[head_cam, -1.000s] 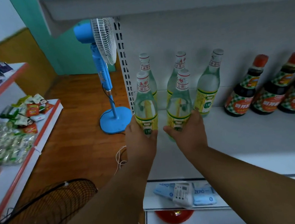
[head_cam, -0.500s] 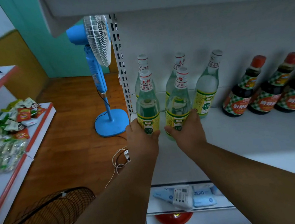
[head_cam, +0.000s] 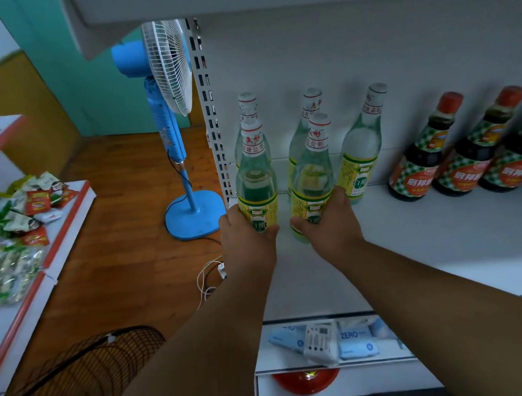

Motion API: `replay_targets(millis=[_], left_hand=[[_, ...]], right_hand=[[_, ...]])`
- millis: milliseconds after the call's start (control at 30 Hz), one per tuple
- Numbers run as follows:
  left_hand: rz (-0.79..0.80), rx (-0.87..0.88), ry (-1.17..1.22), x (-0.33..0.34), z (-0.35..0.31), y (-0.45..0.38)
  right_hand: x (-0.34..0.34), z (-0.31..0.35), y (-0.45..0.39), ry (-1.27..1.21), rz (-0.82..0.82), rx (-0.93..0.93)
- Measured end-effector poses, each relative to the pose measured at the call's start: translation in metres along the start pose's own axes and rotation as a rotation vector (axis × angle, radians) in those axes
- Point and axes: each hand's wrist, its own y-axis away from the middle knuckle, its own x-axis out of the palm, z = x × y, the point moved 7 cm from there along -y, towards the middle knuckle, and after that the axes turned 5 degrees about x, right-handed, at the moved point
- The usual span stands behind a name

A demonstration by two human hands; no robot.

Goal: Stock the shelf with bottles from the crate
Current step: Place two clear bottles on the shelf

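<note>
A person's left hand (head_cam: 247,232) and right hand (head_cam: 327,222) each grip a clear bottle (head_cam: 255,185), another bottle (head_cam: 312,185), on the shelf (head_cam: 453,241); releasing them upright likely follows.

Two upright clear bottles (head_cam: 255,179) on shelf (head_cam: 453,241)

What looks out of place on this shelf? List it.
Nothing stands out. The clear bottles and dark bottles stand upright on the shelf, none spilled or damaged. Both hands grip upright bottles.
</note>
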Motion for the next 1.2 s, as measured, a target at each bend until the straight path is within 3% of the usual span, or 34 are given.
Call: replay_targets(millis=[433,1200], left_hand=[[0.002,0.007,-0.033,0.004,-0.003,-0.003],[0.019,0.046,-0.054,0.004,-0.002,-0.006]], right_hand=[[0.0,-0.003,-0.011,-0.011,0.063,-0.002],[-0.001,-0.003,-0.01,0.006,0.03,-0.004]])
